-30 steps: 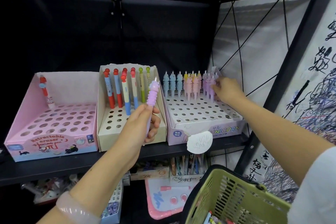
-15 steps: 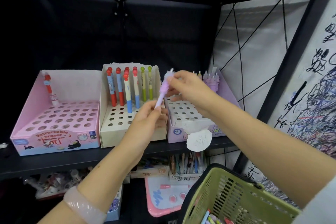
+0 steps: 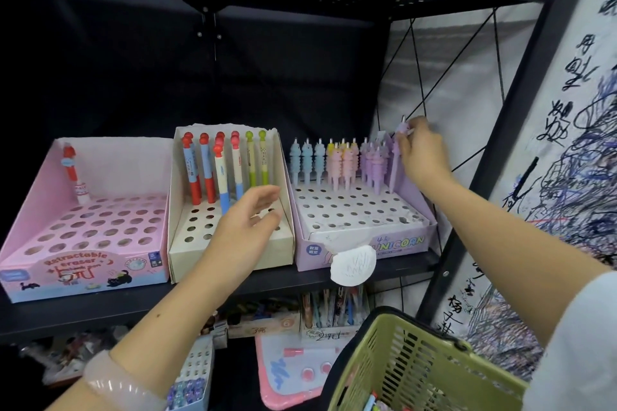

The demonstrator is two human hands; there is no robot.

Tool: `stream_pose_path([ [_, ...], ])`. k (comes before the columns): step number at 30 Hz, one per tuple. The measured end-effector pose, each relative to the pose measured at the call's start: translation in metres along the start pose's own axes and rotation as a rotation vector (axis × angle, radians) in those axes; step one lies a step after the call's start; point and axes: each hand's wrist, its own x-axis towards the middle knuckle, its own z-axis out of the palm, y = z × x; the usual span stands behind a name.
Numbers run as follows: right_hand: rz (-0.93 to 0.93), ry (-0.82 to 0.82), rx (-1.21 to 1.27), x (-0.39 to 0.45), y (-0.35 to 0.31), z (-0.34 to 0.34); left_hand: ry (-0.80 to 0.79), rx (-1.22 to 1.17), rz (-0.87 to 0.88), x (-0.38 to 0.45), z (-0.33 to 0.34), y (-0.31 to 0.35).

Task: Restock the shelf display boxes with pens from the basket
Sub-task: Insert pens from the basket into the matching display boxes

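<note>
Black metal shelf with a perforated panel above carries three display boxes side by side. Leftmost, the pink eraser box holds one red-topped stick at its back left corner. Middle, the cream box holds red, blue and green pens upright in its back rows. Rightmost, the lilac unicorn box has blue, pink and purple unicorn pens standing along the back row; front holes unfilled.

Right hand is at the back right corner of the unicorn box — fingers pinching a purple pen near its top, pen upright against the box's right wall, just beside the other purple ones. Whether its tip sits in a hole, I cannot tell.

Left hand hovers in front of the cream box, fingers loosely spread, holding nothing; pale bracelet on that wrist.

Green basket sits at lower right below the shelf — a few pens visible at its bottom.
</note>
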Motion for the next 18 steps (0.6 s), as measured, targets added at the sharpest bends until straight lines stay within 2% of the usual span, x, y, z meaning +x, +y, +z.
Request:
stream_pose_path([
  [3, -0.023, -0.011, -0.030, 0.002, 0.000, 0.004, -0.006, 0.004, 0.000, 0.001, 0.000, -0.003],
  [7, -0.024, -0.134, -0.111, 0.000, 0.007, 0.013, 0.001, -0.009, 0.000, 0.001, -0.001, -0.005],
  [18, 0.178, -0.438, -0.165, 0.010, 0.001, 0.004, -0.010, -0.027, 0.010, -0.011, 0.009, 0.010],
])
